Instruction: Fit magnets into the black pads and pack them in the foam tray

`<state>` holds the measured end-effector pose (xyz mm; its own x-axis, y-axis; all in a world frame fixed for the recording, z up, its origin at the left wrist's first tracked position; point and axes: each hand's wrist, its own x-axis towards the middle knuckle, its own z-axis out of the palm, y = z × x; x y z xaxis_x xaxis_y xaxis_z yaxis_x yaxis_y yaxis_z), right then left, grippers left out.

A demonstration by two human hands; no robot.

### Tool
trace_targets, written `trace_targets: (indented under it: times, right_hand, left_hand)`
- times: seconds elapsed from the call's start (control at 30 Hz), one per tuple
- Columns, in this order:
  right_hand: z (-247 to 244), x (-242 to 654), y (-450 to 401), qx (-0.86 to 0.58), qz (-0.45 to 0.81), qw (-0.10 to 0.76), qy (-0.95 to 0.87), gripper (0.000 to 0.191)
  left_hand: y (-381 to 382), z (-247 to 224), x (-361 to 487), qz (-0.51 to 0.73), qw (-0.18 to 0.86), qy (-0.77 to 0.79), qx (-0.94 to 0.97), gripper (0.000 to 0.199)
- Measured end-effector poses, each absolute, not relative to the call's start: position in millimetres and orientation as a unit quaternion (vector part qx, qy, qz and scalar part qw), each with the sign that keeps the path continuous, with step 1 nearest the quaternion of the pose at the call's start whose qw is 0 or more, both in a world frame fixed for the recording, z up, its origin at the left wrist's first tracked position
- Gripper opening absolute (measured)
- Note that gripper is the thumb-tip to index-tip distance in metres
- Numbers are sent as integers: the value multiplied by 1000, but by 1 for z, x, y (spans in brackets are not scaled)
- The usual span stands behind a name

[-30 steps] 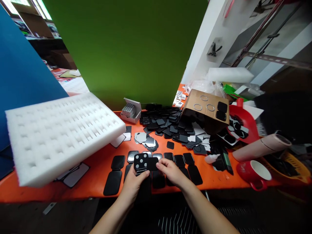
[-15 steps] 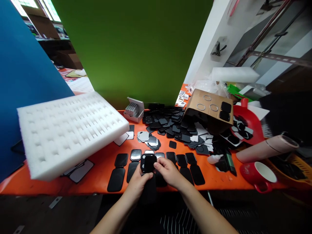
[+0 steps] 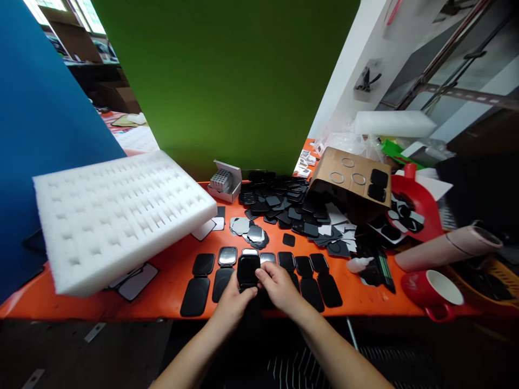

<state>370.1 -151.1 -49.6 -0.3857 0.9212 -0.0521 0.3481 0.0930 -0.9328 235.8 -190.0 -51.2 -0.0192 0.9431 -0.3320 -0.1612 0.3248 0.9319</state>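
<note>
Black case [image 3: 248, 270] is gripped in both hands above the front part of the worktop [image 3: 162, 302], about midway along its front edge. The left hand [image 3: 235, 297] clasps its lower left part, thumb in front; the right hand [image 3: 279, 286] pinches its right edge between thumb and fingers. Open cases [image 3: 195, 296] lie in a row to both sides, along the front edge. Beyond them are a stack of silvery plates [image 3: 241, 226], a loose black square [image 3: 288, 239] and, further back, a heap of black pieces [image 3: 279, 202]. White foam [image 3: 121, 216] slants over the worktop's left part; a cardboard box [image 3: 351, 173] stands toward the right rear, and a red mug [image 3: 421, 292] near the front right.
</note>
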Motion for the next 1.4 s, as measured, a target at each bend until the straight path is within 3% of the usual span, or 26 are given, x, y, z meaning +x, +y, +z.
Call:
trace_targets:
  times: [0.7,0.93,1.13,1.27,1.33,1.4]
  right_hand:
    - [-56,363,-155,-521,428,304,-673,24]
    - [-57,361,-157,-528,412,311,-675,25]
    - [-44,363,-153,-528,322,261,-741,25]
    - [-37,369,-147,-552,260,240,-755,32]
    - [-37,370,-145,-551,312,254,-731,32]
    - [-39,370,-145,-516,442,288,-675,29]
  left_hand:
    - [-194,-38,240,487,624,532,301,39]
    - [-198,-42,241,490,580,562,328,41]
    - [-198,-49,240,477,538,581,382,39]
    - [-194,-45,240,493,598,543,324,39]
    - [-192,-43,239,486,642,520,286,41]
    - [-191,-41,238,468,670,512,265,43]
